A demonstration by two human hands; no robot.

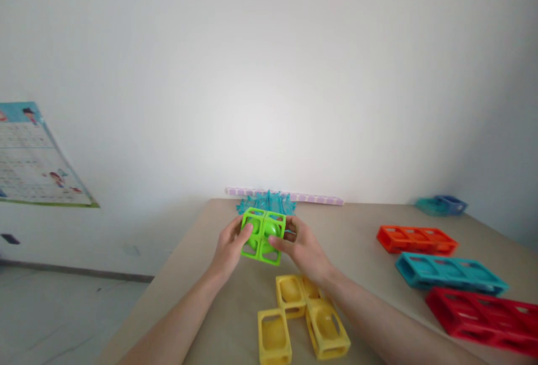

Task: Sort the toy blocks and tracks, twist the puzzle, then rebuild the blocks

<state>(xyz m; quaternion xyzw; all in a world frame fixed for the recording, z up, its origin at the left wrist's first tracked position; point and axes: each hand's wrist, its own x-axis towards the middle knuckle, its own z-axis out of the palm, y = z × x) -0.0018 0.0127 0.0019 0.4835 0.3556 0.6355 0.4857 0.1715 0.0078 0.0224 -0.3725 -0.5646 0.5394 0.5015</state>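
A green block point(263, 236), built of open square frames with rounded green shapes seen inside, is held above the far middle of the surface point(361, 275). It is gripped from both sides: the fingers of the left hand point(229, 248) and of the right hand point(303, 248) are closed on it. Hollow yellow blocks point(302, 317) are laid just below the hands. To the right, an orange block point(416, 240), a teal block point(449, 274) and a red block point(483, 314) are set side by side, each an open frame. A poster point(33, 157) is hung at the left; its writing cannot be read.
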